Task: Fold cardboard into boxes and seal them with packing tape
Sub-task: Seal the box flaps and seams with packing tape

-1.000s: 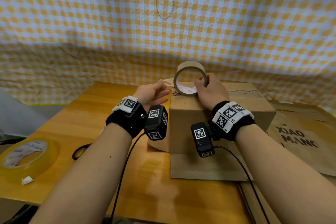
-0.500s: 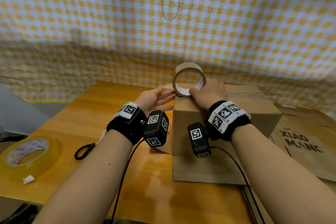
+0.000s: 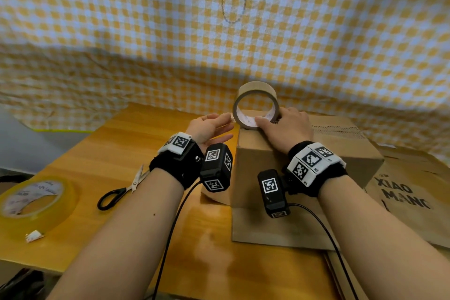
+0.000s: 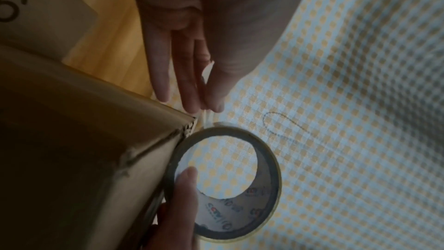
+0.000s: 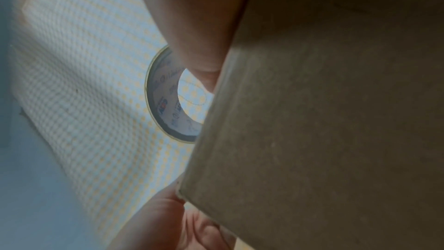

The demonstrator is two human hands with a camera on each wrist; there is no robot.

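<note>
- Brown packing tape roll point(image 3: 255, 105) stands on edge on the top left corner of the cardboard box point(image 3: 302, 153); the right hand point(image 3: 287, 129) grips it, thumb hooked inside the white core and the other fingers curled over the outer rim.
- Left wrist view: the right thumb point(image 4: 185, 184) lies against the printed inner core of the roll, which touches the box corner.
- Left hand point(image 3: 209, 126) is beside the roll at the box's left edge; its straight fingers point(image 4: 190, 83) and thumb pinch the pale free end of tape point(image 4: 207, 119) pulled off the roll.
- Right wrist view: mostly filled by the box wall; part of the roll and a thumb show past its edge.
- Cardboard box rests on the wooden tabletop point(image 3: 109, 153), near its middle, closed side up.
- Flat printed cardboard sheets point(image 3: 409, 200) lie to the right of the box.
- Black-handled scissors point(image 3: 121, 190) lie left of the left wrist; a clear yellowish tape roll point(image 3: 36, 200) lies flat at the tabletop's left edge, a small white scrap point(image 3: 34, 236) just beside it.
- Yellow-and-white checked cloth point(image 3: 219, 31) hangs behind the tabletop.
</note>
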